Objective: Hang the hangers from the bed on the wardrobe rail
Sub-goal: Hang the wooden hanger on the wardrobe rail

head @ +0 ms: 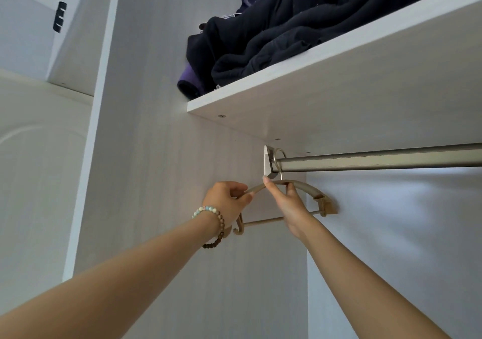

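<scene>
Tan hanger [310,190] at six o'clock under the silver rail [378,160]; black and purple clothes [273,38] at twelve on the white shelf [326,78].

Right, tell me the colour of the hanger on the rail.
Beige, tan plastic hanger, seen best in the head view.

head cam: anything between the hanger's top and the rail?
Only the hanger's metal hook ring, looped round the rail by the end bracket. Otherwise bare wardrobe wall. Both hands, left and right, grip the hanger below.
</scene>
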Motion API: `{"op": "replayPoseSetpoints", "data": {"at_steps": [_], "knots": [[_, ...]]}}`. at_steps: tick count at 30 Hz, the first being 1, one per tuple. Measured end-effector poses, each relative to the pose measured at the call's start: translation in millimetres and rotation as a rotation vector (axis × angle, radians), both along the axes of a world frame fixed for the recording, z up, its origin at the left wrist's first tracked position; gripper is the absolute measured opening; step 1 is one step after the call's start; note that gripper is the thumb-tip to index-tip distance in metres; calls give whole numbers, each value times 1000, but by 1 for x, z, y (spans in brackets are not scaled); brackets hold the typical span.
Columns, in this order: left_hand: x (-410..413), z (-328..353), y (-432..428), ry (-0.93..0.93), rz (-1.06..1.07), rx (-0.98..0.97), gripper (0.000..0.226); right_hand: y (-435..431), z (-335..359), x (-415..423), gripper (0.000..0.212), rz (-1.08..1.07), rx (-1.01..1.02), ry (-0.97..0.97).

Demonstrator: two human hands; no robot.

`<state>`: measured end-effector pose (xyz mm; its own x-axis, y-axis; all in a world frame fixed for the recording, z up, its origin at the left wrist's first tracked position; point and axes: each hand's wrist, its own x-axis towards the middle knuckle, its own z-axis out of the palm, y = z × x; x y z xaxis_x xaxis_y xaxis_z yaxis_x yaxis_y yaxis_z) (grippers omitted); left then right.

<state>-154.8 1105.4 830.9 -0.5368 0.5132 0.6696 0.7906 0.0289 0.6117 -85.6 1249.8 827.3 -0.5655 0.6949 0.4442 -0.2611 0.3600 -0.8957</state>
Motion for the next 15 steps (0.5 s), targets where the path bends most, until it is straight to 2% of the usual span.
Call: {"op": "replayPoseSetpoints", "data": {"at_steps": [3,7,11,15], "knots": [[0,-4,-2,-23,-14,-42,37,2,-12,-5,108,46,-31,-4],[2,-8,-6,-58,-39,-76,38,3,-20,-5,98,5,-16,44],[7,-12,-14,-33,-21,-41,38,-5,-24,2,100,-10,-3,27],[18,-17,-33,41,-9,-109,44,-21,-27,19,99,-82,43,31]]}}
